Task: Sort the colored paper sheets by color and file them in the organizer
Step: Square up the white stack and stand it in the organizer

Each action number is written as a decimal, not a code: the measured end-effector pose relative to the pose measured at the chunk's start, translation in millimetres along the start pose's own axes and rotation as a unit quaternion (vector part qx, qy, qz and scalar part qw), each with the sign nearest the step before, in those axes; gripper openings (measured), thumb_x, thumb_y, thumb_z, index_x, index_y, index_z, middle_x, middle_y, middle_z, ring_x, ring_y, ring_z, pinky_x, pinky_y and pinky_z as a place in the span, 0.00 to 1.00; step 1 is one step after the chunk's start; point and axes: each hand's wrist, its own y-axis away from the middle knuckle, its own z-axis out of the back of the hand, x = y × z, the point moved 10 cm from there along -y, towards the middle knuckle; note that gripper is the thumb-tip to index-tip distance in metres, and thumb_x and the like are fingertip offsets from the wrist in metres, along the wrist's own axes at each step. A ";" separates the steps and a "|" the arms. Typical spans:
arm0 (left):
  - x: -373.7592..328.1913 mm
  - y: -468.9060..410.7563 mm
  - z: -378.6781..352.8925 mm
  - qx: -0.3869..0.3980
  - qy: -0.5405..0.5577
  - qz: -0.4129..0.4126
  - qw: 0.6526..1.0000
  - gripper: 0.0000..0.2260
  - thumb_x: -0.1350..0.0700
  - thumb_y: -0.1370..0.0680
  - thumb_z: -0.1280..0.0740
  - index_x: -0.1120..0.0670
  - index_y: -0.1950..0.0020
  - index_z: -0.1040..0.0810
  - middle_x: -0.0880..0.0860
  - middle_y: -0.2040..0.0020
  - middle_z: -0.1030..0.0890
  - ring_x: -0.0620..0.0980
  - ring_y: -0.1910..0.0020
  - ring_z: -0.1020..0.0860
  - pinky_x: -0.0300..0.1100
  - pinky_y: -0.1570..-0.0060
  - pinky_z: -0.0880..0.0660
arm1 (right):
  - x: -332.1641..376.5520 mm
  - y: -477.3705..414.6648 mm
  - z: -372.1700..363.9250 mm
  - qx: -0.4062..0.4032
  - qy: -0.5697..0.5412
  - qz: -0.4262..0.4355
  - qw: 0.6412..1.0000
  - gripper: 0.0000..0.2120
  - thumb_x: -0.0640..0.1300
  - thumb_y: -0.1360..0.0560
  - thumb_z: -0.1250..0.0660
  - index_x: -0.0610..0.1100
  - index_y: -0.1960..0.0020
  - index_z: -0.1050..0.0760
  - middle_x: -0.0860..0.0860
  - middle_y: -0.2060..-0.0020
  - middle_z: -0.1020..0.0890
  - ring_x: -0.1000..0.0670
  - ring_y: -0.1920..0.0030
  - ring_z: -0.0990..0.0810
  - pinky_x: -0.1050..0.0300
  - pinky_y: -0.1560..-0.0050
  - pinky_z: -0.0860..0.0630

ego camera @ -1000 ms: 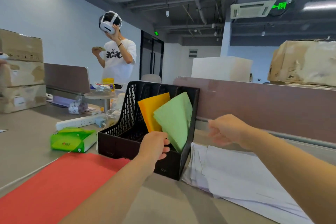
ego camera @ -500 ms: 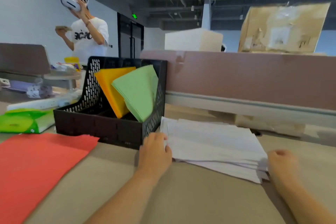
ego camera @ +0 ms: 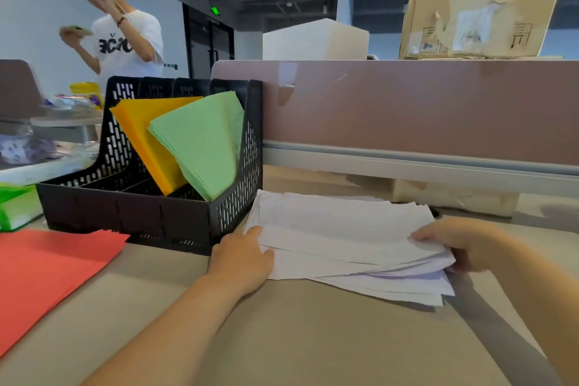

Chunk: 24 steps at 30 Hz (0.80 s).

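Both my grips are on the white paper stack (ego camera: 338, 235), which lies flat on the bench (ego camera: 313, 338) just right of the black organizer (ego camera: 125, 207), its left edge almost touching the organizer's side wall. My left grip (ego camera: 242, 257) grasps the stack's near left edge, thumb on top, fingers tucked in among the sheets. My right grip (ego camera: 463, 244) pinches the near right corner, thumb on top, fingers under, and the sheets fan out loosely there. Green sheets (ego camera: 203, 141) stand tilted in the organizer's rightmost slot. Orange sheets (ego camera: 147, 131) stand tilted in the slot next to it on the left, partly hidden behind the green. Red sheets (ego camera: 47, 269) lie flat on the bench at left, in front of the organizer, with a corner near its front wall. A green tissue pack (ego camera: 15, 207) sits left of the organizer. A brown divider panel (ego camera: 407, 103) runs behind the stack, with a cardboard box (ego camera: 482, 6) above it. A person in a white T-shirt (ego camera: 125, 41) stands in the background at left, one hand on a headset.
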 end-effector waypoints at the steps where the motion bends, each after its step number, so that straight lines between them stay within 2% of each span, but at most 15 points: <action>1: -1.1 0.0 1.1 -0.003 0.001 0.001 1.000 0.24 0.47 0.21 0.43 0.48 0.25 0.39 0.52 0.27 0.33 0.56 0.29 0.36 0.49 0.34 0.39 | 5.7 5.0 -3.3 0.028 -0.021 0.005 0.999 0.12 0.41 0.25 0.32 0.36 0.45 0.25 0.41 0.51 0.17 0.40 0.52 0.18 0.52 0.55 0.22; 3: -3.0 -0.1 2.8 -0.006 0.007 0.005 1.000 0.24 0.50 0.21 0.42 0.48 0.25 0.38 0.53 0.29 0.32 0.56 0.31 0.35 0.49 0.34 0.38 | 19.5 14.9 -0.9 0.047 -0.085 0.024 0.995 0.09 0.39 0.23 0.35 0.35 0.45 0.25 0.39 0.49 0.18 0.40 0.51 0.18 0.50 0.58 0.21; 5: -3.5 0.1 4.8 -0.011 0.019 0.006 1.000 0.23 0.52 0.22 0.42 0.48 0.26 0.37 0.53 0.30 0.30 0.57 0.32 0.34 0.48 0.35 0.37 | 23.3 21.9 -1.4 0.057 -0.149 0.025 0.987 0.08 0.39 0.22 0.37 0.35 0.47 0.26 0.40 0.52 0.18 0.41 0.55 0.20 0.49 0.58 0.23; 8: -2.5 0.9 4.7 -0.008 0.035 0.003 0.999 0.23 0.54 0.22 0.43 0.48 0.26 0.37 0.53 0.31 0.29 0.56 0.33 0.33 0.48 0.36 0.35 | 6.7 22.0 -9.1 0.077 -0.193 -0.011 0.978 0.10 0.43 0.22 0.38 0.35 0.49 0.26 0.40 0.59 0.16 0.41 0.57 0.21 0.48 0.52 0.24; 10: -2.2 1.7 3.3 -0.004 0.041 0.000 0.999 0.22 0.54 0.21 0.43 0.47 0.27 0.37 0.53 0.31 0.29 0.56 0.33 0.33 0.48 0.36 0.35 | -5.2 18.8 -11.4 0.085 -0.209 -0.030 0.974 0.11 0.45 0.22 0.37 0.36 0.49 0.26 0.39 0.62 0.15 0.41 0.56 0.20 0.46 0.43 0.26; 11: -2.2 2.1 2.8 -0.002 0.043 -0.001 0.999 0.21 0.54 0.21 0.44 0.47 0.27 0.37 0.53 0.31 0.29 0.57 0.33 0.33 0.48 0.36 0.35 | -6.3 18.5 -10.8 0.085 -0.215 -0.029 0.972 0.11 0.45 0.23 0.36 0.37 0.49 0.25 0.40 0.63 0.15 0.41 0.57 0.20 0.46 0.42 0.26; 15: -4.3 3.6 3.5 -0.004 0.042 -0.009 0.999 0.20 0.54 0.20 0.44 0.46 0.27 0.36 0.51 0.30 0.30 0.56 0.32 0.33 0.47 0.35 0.36 | 3.2 19.2 -12.6 0.102 -0.194 -0.002 0.976 0.09 0.42 0.23 0.36 0.37 0.47 0.25 0.40 0.61 0.15 0.42 0.66 0.16 0.49 0.61 0.20; 20: -6.0 4.0 3.3 0.000 0.088 -0.020 0.996 0.21 0.59 0.21 0.43 0.49 0.27 0.35 0.50 0.28 0.32 0.52 0.30 0.33 0.44 0.33 0.35 | 24.9 24.8 -14.7 0.117 -0.137 0.049 0.982 0.06 0.34 0.24 0.38 0.36 0.48 0.25 0.41 0.62 0.15 0.41 0.65 0.16 0.52 0.68 0.21; 24: -5.6 5.5 4.7 0.002 0.100 -0.014 0.995 0.24 0.63 0.23 0.45 0.50 0.27 0.35 0.50 0.28 0.32 0.52 0.31 0.33 0.42 0.36 0.35 | 15.0 24.3 -21.7 0.108 -0.122 0.027 0.986 0.05 0.34 0.25 0.36 0.35 0.50 0.26 0.40 0.66 0.16 0.40 0.68 0.18 0.52 0.71 0.21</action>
